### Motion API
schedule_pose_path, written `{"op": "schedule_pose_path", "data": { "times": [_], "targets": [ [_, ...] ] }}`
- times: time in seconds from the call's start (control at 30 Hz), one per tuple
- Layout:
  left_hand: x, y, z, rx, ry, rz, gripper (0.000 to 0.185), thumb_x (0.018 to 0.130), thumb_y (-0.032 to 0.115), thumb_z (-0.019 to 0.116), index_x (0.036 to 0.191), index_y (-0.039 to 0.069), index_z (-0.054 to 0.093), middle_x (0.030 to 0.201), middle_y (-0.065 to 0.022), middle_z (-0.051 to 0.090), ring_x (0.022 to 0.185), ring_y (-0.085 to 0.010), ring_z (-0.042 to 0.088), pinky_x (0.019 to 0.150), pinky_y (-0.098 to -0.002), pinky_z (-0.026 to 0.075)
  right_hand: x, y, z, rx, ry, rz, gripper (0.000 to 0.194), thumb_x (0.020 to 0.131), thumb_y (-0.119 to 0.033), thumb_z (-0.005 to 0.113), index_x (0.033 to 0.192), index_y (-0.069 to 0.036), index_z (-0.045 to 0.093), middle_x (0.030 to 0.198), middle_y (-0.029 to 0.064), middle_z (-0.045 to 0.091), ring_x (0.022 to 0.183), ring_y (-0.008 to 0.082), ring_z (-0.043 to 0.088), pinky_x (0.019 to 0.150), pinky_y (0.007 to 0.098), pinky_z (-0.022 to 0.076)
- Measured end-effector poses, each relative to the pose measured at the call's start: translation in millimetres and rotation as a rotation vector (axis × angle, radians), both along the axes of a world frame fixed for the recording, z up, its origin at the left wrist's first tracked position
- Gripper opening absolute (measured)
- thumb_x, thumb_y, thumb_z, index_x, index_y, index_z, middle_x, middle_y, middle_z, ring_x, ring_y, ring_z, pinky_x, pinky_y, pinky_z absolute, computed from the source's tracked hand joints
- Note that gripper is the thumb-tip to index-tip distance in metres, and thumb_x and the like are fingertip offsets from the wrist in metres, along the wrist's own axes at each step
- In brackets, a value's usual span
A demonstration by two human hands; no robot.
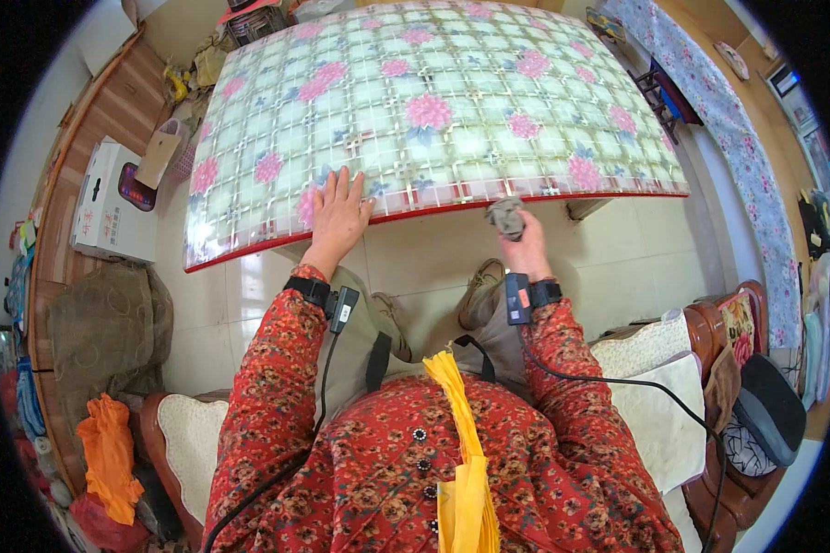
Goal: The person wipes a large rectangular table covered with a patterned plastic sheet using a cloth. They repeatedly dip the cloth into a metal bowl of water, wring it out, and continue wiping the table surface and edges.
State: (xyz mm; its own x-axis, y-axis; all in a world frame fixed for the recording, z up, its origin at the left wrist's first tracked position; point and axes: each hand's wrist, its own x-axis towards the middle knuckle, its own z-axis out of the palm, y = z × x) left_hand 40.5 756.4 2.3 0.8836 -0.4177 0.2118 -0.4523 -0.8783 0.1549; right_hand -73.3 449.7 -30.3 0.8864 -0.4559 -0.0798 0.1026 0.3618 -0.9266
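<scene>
A table with a plaid and pink-flower cover [470, 90] and a red edge stands before me. My left hand [341, 218] rests flat on its near edge, palm down, fingers spread. My right hand [528, 245] holds a crumpled grey-brown cloth [506, 218] just at the table's front edge. Each wrist wears a black strap with a small device and a cable. A yellow cloth strip [467, 449] hangs down the front of my red flowered shirt.
At the left are a white box [109, 207], a pink basket [182, 148] and a brown mesh cover [104, 325]. An orange cloth [107, 456] lies lower left. A wooden seat with pale cushions [657, 408] stands at the right. A flowered cloth [733, 138] hangs beyond.
</scene>
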Motion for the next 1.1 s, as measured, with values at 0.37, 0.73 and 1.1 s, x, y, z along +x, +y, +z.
{"op": "schedule_pose_path", "data": {
  "times": [0.37,0.73,1.1],
  "targets": [
    [0,-1,1,-0.004,-0.001,-0.003,0.056,0.095,0.040,0.045,0.143,0.012,0.040,0.152,-0.0174,0.029,0.141,-0.0371,0.024,0.112,-0.0568,0.017,36,156,-23,0.593,0.144,0.191,0.016,0.088,-0.008,0.050,0.096,-0.002,0.063,0.090,0.0123,0.068,0.080,0.0231,0.067,0.068,0.0349,0.0552],
    [-1,-2,0,0.009,-0.026,-0.007,0.057,0.095,0.041,0.045,0.143,0.011,0.041,0.152,-0.0176,0.029,0.141,-0.0377,0.024,0.112,-0.0561,0.019,19,56,-6,0.608,0.159,-0.127,0.019,0.090,-0.010,0.051,0.102,0.000,0.062,0.099,0.0112,0.067,0.090,0.0230,0.066,0.081,0.0361,0.0556],
    [1,-2,5,0.075,0.052,0.005,0.058,0.095,0.040,0.043,0.146,0.013,0.035,0.154,-0.0167,0.026,0.142,-0.0363,0.021,0.113,-0.0550,0.017,35,131,-17,0.628,0.235,0.238,0.021,0.087,-0.007,0.051,0.102,0.004,0.062,0.096,0.0147,0.067,0.088,0.0266,0.066,0.081,0.0410,0.0543]
  ]
}}
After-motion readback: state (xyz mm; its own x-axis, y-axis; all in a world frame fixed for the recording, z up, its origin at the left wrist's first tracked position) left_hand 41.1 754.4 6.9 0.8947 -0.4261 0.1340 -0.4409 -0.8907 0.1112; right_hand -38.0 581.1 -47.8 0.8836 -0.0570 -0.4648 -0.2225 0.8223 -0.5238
